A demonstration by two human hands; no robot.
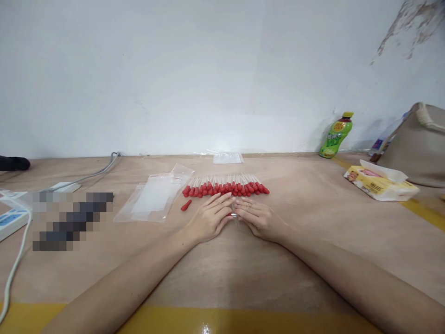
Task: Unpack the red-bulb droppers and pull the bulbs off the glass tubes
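Note:
My left hand (212, 217) and my right hand (260, 219) meet over the table with fingers closed. Between their fingertips is a small dropper (234, 215), mostly hidden; a bit of red shows by the left thumb and a clear, shiny part toward the right fingers. Just beyond the hands lies a row of droppers (225, 188), red rubber bulbs toward me and clear tubes pointing to the wall. One loose red rubber bulb (186, 205) rests apart, left of my left hand. Clear zip bags (149, 199) lie farther left, overlapping, with white areas on them.
Another clear bag (227, 158) lies by the wall. At the right are a green drink bottle (335, 135), a yellow tissue pack (380, 183) and a beige bag (415, 144). A power strip (14, 222) with cables and a pixelated dark object (74, 222) occupy the left.

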